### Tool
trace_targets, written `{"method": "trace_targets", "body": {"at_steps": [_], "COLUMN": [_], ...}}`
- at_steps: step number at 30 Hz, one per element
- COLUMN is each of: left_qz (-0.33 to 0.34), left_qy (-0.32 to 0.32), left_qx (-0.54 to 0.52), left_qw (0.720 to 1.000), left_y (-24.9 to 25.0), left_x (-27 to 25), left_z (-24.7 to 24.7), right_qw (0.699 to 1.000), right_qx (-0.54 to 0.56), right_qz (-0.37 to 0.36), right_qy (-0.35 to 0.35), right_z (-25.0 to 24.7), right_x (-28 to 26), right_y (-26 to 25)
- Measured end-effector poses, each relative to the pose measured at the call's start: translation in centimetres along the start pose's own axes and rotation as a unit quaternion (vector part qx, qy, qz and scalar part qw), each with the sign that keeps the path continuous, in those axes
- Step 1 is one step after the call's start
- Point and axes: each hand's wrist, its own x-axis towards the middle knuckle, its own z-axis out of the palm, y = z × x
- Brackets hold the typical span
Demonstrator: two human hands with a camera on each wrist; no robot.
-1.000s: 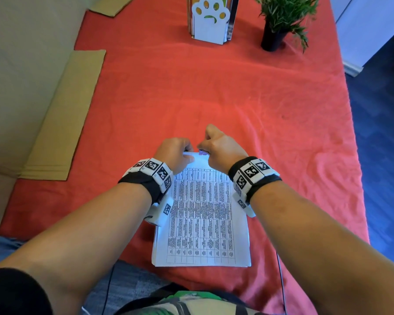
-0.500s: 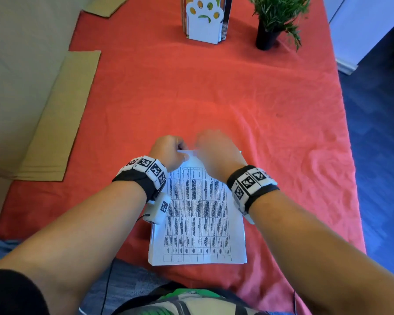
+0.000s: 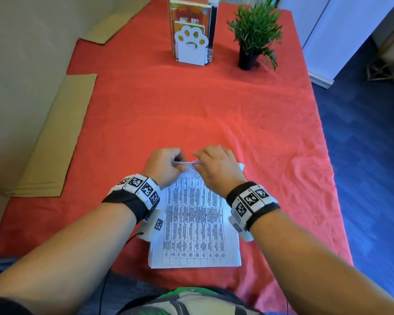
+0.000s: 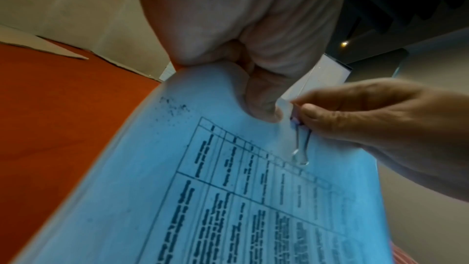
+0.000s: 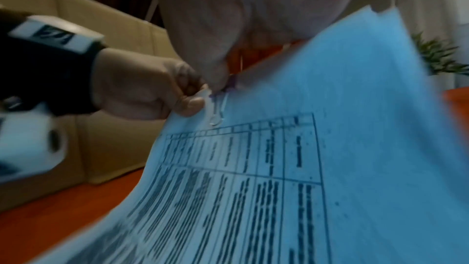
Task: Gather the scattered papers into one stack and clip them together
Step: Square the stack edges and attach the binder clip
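Observation:
A stack of printed table sheets (image 3: pixel 195 223) lies on the red cloth in front of me, its far edge raised a little. My left hand (image 3: pixel 180 163) pinches that far edge, thumb on the top sheet (image 4: pixel 177 168). Just to its right, my right hand (image 3: pixel 199 160) pinches a small purple binder clip (image 4: pixel 295 122) that sits on the same edge. One silver wire handle (image 4: pixel 302 148) of the clip lies flat on the top sheet. The right wrist view shows the clip (image 5: pixel 218 107) between both hands' fingertips, on the paper (image 5: pixel 330 148).
A white paw-shaped book holder (image 3: pixel 191 45) with books and a small potted plant (image 3: pixel 254 35) stand at the far end of the red table (image 3: pixel 191 110). Flat cardboard pieces (image 3: pixel 55 142) lie along the left side. The table's right edge drops to a blue floor (image 3: pixel 362 155).
Both hands stayed at the stack's far edge. My right hand turned from thumb-up to palm-down over the clip. The head view tilted up, showing more of the far table.

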Motion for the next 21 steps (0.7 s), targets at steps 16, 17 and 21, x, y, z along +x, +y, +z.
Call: {"method": "trace_targets", "body": {"at_steps": [16, 17, 21], "left_qz": [-0.016, -0.028, -0.078], "left_qy": [0.034, 0.046, 0.081], "left_qx": [-0.072, -0.09, -0.157], "left_qw": [0.997, 0.995, 0.981], "left_y": [-1.2, -1.8, -3.8], "left_x": [0.3, 0.6, 1.8], "left_z": [-3.5, -4.0, -6.3], "right_qw": [0.93, 0.891, 0.84], "right_qx": [0.283, 0.375, 0.445], "right_qz": [0.212, 0.245, 0.304], "right_qy": [0.103, 0.07, -0.071], "right_z": [-0.1, 0.2, 1.7], "right_x": [-2.8, -3.4, -6.5], "right_y": [2.0, 2.4, 3.2]}}
